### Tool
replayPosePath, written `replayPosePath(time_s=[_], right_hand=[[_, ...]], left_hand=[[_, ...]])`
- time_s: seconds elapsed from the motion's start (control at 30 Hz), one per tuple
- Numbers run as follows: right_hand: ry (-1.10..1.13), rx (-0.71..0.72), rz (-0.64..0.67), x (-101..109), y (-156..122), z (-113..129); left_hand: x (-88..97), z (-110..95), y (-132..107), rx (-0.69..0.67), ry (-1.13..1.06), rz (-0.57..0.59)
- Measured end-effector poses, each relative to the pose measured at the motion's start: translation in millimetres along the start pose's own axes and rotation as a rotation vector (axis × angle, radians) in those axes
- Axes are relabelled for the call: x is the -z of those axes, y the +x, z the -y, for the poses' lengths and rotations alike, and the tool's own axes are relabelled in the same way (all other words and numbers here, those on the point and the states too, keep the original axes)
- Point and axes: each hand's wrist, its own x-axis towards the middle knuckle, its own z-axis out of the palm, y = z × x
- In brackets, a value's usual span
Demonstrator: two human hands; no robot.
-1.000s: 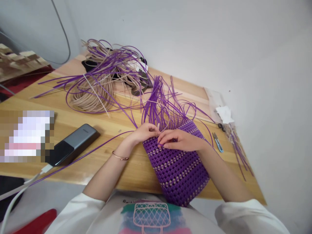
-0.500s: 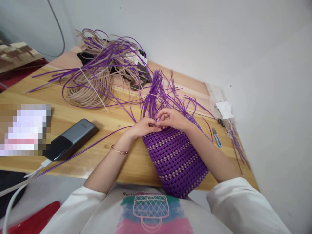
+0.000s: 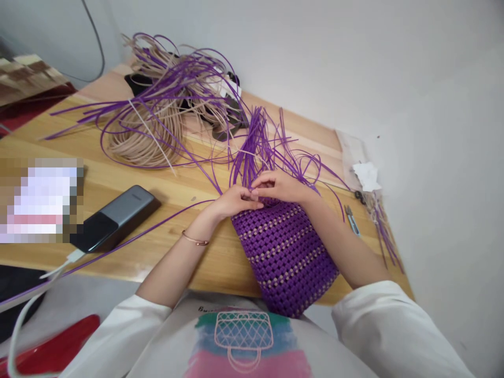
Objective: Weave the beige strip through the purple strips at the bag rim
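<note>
A purple woven bag point(image 3: 291, 252) with beige check rows lies tilted at the table's front edge. Loose purple strands point(image 3: 252, 142) fan out from its far rim. At that rim, my left hand point(image 3: 237, 201) is closed on the bag, thumb along the near side and fingers bent behind. My right hand point(image 3: 281, 187) arches over the rim from the right. Its thumb and index finger pinch a purple strand beside my left fingertips, though most of that strand is covered by the fingers. One long purple strand point(image 3: 157, 224) stretches from near my left hand toward the lower left.
Behind the bag lie a beige cord coil point(image 3: 145, 139) and a tangle of purple and beige strands point(image 3: 185, 79). A power bank point(image 3: 118, 218) with a white cable point(image 3: 23, 315) and a pixelated screen point(image 3: 43, 199) occupy the left. Small snips point(image 3: 352, 220) rest at right.
The camera view has shifted slightly. Both hands stay together at the bag's rim, with the right fingers a little more bent around the left fingertips. The long purple strand's free end has moved further left.
</note>
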Motion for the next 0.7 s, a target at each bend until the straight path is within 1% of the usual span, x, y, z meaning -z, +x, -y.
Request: replayPosePath(time_s=[0.07, 0.13, 0.17, 0.23, 0.33, 0.4, 0.43, 0.47, 0.53, 0.6, 0.7], right_hand=[[0.042, 0.046, -0.001, 0.8, 2.5, 0.0], [0.1, 0.042, -0.062, 4.8, 6.7, -1.2], [0.122, 0.024, -0.125, 8.9, 9.5, -2.3], [0.148, -0.049, -0.315, 21.8, 15.9, -4.7], [0.231, -0.237, -0.622, 49.1, 23.5, -6.6], [0.311, -0.345, -0.755, 67.1, 24.8, -6.3], [0.342, -0.38, -0.781, 74.8, 24.3, -6.0], [0.362, -0.408, -0.786, 81.6, 23.0, -5.9], [0.383, -0.45, -0.746, 92.6, 19.2, -6.5], [0.408, -0.47, -0.663, 100.8, 14.9, -7.9], [0.42, -0.429, -0.532, 105.2, 9.2, -8.3]], left_hand=[[0.0, 1.2, 0.3, -0.01, -0.016, -0.007], [-0.2, 2.2, 0.6, 0.004, -0.017, 0.0], [-0.4, 2.6, 0.6, 0.018, -0.019, 0.004], [-0.9, 3.2, 0.5, 0.039, -0.033, 0.002], [-1.6, 4.0, -0.1, 0.055, -0.027, -0.006], [-1.7, 4.5, -0.5, 0.06, -0.013, 0.001], [-1.6, 4.5, -0.7, 0.06, -0.009, 0.007], [-1.6, 4.4, -0.8, 0.058, -0.006, 0.012], [-1.5, 3.9, -0.9, 0.053, -0.005, 0.015], [-1.4, 3.2, -1.0, 0.054, -0.001, 0.011], [-1.2, 3.4, -1.0, 0.051, 0.012, 0.01]])
